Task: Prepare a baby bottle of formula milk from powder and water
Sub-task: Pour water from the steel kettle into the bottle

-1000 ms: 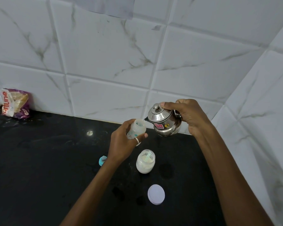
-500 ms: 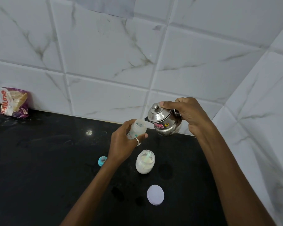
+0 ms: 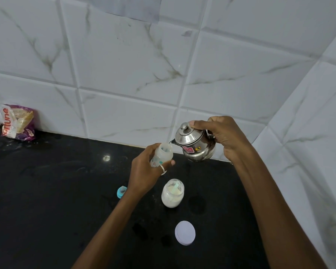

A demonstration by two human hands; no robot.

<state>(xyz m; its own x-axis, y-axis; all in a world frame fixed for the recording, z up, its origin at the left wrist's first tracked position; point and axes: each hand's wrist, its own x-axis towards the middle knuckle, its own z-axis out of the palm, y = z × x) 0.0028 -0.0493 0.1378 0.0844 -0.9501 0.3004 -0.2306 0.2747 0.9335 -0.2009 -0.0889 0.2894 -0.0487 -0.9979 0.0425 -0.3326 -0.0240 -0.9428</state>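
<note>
My left hand (image 3: 145,172) grips a small clear baby bottle (image 3: 163,154) with its mouth uncovered, held above the black counter (image 3: 47,191). My right hand (image 3: 224,135) holds a small steel kettle (image 3: 194,145) by its handle, thumb on the lid, tilted left so its spout sits at the bottle's mouth. Below the bottle stands a glass jar of white powder (image 3: 172,193) with a pale scoop inside, uncovered. Its white lid (image 3: 185,232) lies flat nearer to me. A blue bottle cap (image 3: 121,191) lies left of the jar, partly behind my wrist.
A purple and white food packet (image 3: 17,122) leans against the tiled wall at the far left, beside a white object cut off by the edge. White marble tiles close off the back and right sides of the counter corner.
The kettle has tipped a little further left and its spout has come up to the bottle's mouth. Both hands otherwise hold their places.
</note>
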